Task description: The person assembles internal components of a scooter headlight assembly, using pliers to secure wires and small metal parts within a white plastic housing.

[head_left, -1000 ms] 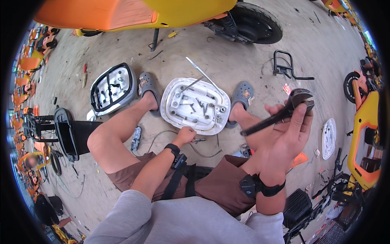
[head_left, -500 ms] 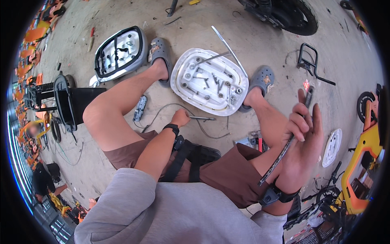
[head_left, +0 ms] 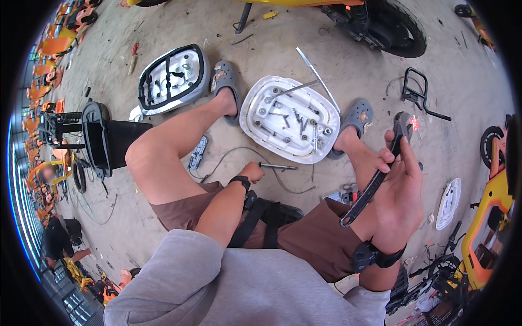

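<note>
My right hand [head_left: 401,176] is raised over my right thigh, its fingers closed around a dark adjustable wrench [head_left: 370,191]. The wrench slants, its head up by the fingertips and its holed handle end low. Lower down, between my knees, my left hand [head_left: 252,172] grips one end of a thin metal rod [head_left: 280,166]; the other end points right. Beyond the hands, a white oval plastic tray-like shell [head_left: 255,134] lies on the floor between my feet. It bears several bolts [head_left: 300,120], nuts and washers. Two long metal strips [head_left: 315,76] rest across its far right side.
A second white shell with a black rim [head_left: 204,89] lies beyond my left leg. A thin cable [head_left: 223,157] curls near my left hand. Tools [head_left: 340,195] lie by my right thigh. A black tubular bracket [head_left: 417,89], a motorbike wheel [head_left: 399,32] and a yellow frame [head_left: 478,233] stand around.
The wrench has turned in my right hand, from edge-on to showing its broad side and head. My left hand still grips the rod. The whole view has shifted slightly.
</note>
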A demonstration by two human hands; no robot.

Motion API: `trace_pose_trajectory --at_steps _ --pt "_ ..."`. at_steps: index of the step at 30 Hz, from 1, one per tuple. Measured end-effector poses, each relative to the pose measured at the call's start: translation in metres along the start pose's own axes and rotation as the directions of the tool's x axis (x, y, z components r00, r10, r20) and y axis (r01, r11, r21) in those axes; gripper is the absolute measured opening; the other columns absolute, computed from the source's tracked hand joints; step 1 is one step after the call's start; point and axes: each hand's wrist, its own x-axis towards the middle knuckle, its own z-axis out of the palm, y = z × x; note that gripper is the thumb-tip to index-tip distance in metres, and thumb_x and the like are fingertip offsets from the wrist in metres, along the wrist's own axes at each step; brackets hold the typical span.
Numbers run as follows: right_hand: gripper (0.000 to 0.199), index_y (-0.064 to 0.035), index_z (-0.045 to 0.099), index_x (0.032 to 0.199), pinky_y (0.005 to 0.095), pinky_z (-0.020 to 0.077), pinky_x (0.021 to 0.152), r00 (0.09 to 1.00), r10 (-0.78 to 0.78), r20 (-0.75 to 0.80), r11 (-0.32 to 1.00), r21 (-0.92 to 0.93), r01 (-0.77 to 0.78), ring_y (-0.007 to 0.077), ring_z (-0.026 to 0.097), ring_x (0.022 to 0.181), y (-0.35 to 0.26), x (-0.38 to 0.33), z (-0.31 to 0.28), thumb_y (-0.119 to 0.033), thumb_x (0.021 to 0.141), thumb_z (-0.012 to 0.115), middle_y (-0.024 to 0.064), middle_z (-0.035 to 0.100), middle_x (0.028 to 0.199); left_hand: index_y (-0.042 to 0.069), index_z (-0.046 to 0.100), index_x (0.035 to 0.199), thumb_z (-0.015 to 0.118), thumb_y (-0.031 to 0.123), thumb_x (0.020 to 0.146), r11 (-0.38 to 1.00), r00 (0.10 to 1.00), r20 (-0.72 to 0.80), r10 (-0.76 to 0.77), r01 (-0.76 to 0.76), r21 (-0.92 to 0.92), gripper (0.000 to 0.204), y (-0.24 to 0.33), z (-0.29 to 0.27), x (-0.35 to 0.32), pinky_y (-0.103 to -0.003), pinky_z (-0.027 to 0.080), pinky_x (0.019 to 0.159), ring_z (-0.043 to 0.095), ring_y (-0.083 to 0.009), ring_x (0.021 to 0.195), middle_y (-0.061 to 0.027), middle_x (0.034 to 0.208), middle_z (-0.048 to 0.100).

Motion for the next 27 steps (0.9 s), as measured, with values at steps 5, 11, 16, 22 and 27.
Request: trace_pose_trajectory --at_steps 5,11,16,22,27 --pt "0.032 0.0043 0.056 0.114 0.0292 0.0447 0.069 0.991 0.04 0.127 0.999 -0.001 -0.041 0.017 0.053 0.076 0.0 -0.001 -0.003 -0.024 0.103 0.047 0.0075 0.06 0.091 0.001 0.067 0.073 0.063 0.027 0.087 0.981 0.98 -0.059 0.189 -0.186 0.046 0.029 -0.002 0.0 0.015 -0.034 0.05 0.047 0.061 -0.0187 0.052 -0.0086 0.065 0.065" --pt "0.029 0.0013 0.056 0.114 0.0314 0.0471 0.071 0.994 0.029 0.104 0.998 -0.065 -0.022 0.0173 0.057 0.076 0.009 0.012 -0.003 -0.023 0.102 0.047 0.0105 0.067 0.099 0.001 0.063 0.052 0.066 0.026 0.081 0.94 0.93 -0.134 0.341 -0.336 0.059 0.039 -0.034 0.009 0.083 -0.043 0.055 0.057 0.065 -0.0285 0.052 -0.0165 0.05 0.06" --pt "0.026 -0.0045 0.053 0.118 0.0253 0.0475 0.059 0.983 0.046 0.179 0.997 -0.077 -0.033 0.0117 0.06 0.073 0.02 0.015 -0.002 -0.025 0.103 0.048 0.0078 0.067 0.099 0.002 0.036 0.118 0.065 -0.002 0.079 0.984 0.97 -0.171 0.171 -0.178 -0.029 0.049 -0.012 -0.004 0.057 -0.048 0.056 0.049 0.065 -0.0334 0.061 -0.0216 0.089 0.059" --pt "0.029 -0.0041 0.052 0.123 0.0246 0.0476 0.061 0.984 0.062 0.168 0.984 -0.178 -0.032 0.011 0.059 0.077 0.02 0.005 -0.003 -0.024 0.104 0.044 0.0075 0.066 0.106 0.003 0.044 0.115 0.069 -0.005 0.076 0.989 0.982 -0.126 0.144 -0.145 0.001 0.047 -0.014 0.001 0.064 -0.048 0.057 0.049 0.068 -0.0371 0.066 -0.0223 0.088 0.062" --pt "0.024 -0.0014 0.053 0.118 0.0275 0.0493 0.064 0.914 -0.349 0.207 0.936 0.132 0.327 0.0136 0.06 0.076 -0.006 -0.017 0.014 -0.019 0.102 0.054 0.0111 0.066 0.107 -0.004 0.061 0.1 0.064 0.003 0.073 0.8 0.791 -0.295 0.536 -0.363 0.479 0.028 -0.045 -0.016 0.1 -0.047 0.056 0.068 0.07 -0.039 0.081 -0.0248 0.09 0.069"
